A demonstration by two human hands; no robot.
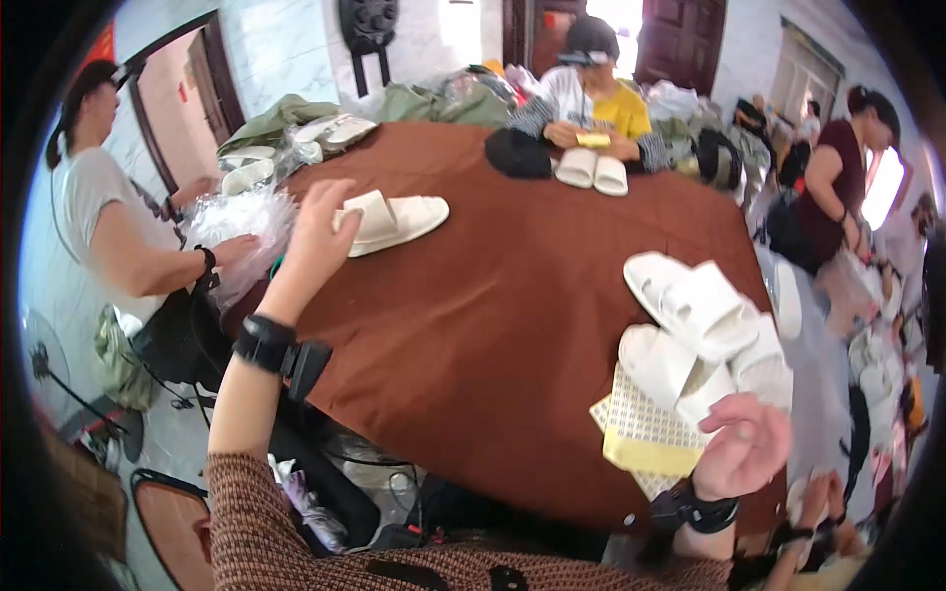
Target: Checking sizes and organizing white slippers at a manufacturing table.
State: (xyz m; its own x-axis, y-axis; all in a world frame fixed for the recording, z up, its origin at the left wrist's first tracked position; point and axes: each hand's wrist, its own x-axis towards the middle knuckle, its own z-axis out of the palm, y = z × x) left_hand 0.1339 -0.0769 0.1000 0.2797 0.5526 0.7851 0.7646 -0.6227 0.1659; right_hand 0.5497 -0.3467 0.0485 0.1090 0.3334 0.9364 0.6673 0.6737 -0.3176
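My left hand [320,229] reaches across the left of the table, fingers apart, beside a pair of cream slippers [419,217]. Its thumb is close to the strap end; whether it touches is unclear. My right hand [747,445] hovers at the lower right with loosely curled fingers and no visible object in them. Below it lie yellow-backed sheets of small printed labels [645,424]. Several white slippers [700,310] are piled just beyond that hand, partly covering the sheets.
A brown cloth covers the table [493,325]. Across it, a person handles a small yellow piece behind two cream slippers [591,172], near a black cap [517,153]. At left, another person handles clear plastic bags [241,222]. More people and slippers are at right.
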